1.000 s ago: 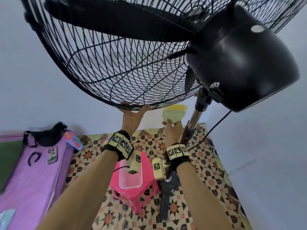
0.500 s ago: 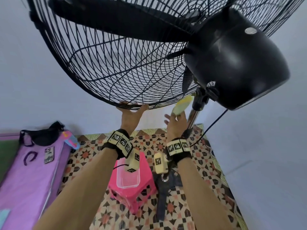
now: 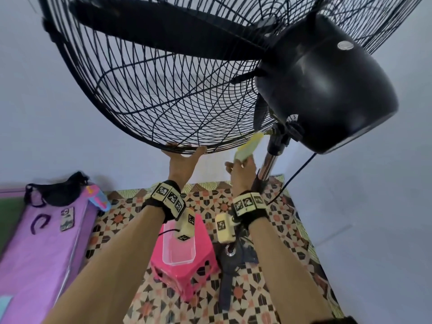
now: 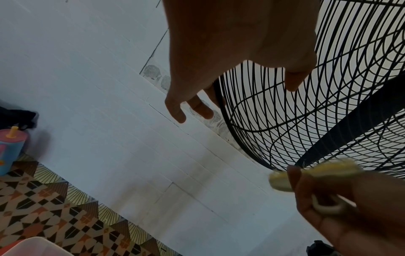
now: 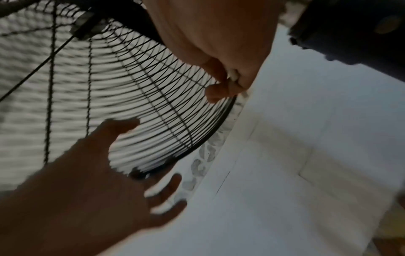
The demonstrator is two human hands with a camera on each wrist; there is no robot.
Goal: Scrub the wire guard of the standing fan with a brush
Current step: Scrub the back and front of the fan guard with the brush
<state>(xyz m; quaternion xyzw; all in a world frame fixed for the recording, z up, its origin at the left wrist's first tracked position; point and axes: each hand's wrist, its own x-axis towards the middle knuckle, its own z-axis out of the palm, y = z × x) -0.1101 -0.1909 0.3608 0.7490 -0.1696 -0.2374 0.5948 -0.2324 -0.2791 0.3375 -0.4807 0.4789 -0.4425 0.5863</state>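
Note:
The standing fan's black wire guard [image 3: 163, 90] fills the top of the head view, tilted over me. My left hand [image 3: 182, 157] reaches up to its bottom rim; the rim lies in the fork between the thumb and the fairly straight, spread fingers [image 4: 175, 110]. My right hand [image 3: 240, 167] grips a yellow-green brush [image 3: 247, 148] and holds it up, blurred. The brush tip is at the guard's lowest wires, close to the pole [image 3: 268, 164]. In the left wrist view the brush [image 4: 315, 173] lies against the wires [image 4: 306, 121]. My palm hides nearly all of it in the right wrist view.
The black motor housing [image 3: 327, 78] hangs to the right, its cord [image 3: 297, 174] trailing down to the patterned floor. Below my arms stand a pink stool [image 3: 187, 272] with a clear tub [image 3: 178, 249], and the fan's dark base [image 3: 229, 265]. A purple mat [image 3: 35, 242] with a phone lies left.
My right hand has lifted the brush from below the guard up to its lowest wires near the pole, turning it edge-on. My left hand has stayed at the rim.

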